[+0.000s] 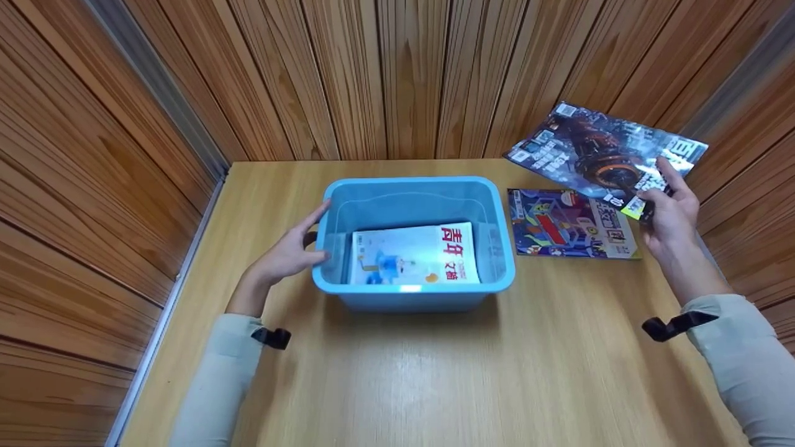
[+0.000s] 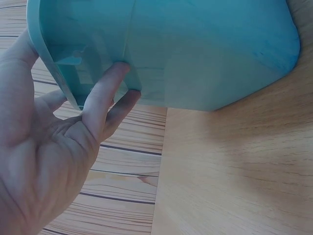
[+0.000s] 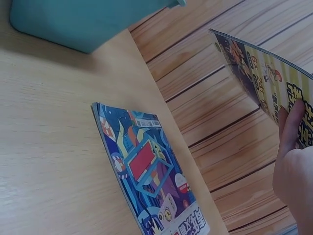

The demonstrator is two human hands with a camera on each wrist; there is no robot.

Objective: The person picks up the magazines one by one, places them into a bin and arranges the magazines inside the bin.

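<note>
Item: dark-covered magazine [image 1: 605, 152] being held aloft at upper right; blue plastic bin [image 1: 413, 239] at frame centre.

We are pinching the magazine's lower corner with our right hand [image 1: 667, 214]; held so thinly, it could sag or slip. Our left hand [image 1: 287, 251], fingers spread, is touching the bin's left wall, which could slide. We are reading "青年文摘" on the white magazine [image 1: 415, 254] inside; the colourful magazine [image 1: 568, 223] alongside is illegible.

My head cam looks down over whole table [image 1: 397, 372]. Left wrist cam sits super close under blue bin [image 2: 205, 49]. Right wrist cam low, facing wall; shares bin corner [image 3: 73, 24].
</note>
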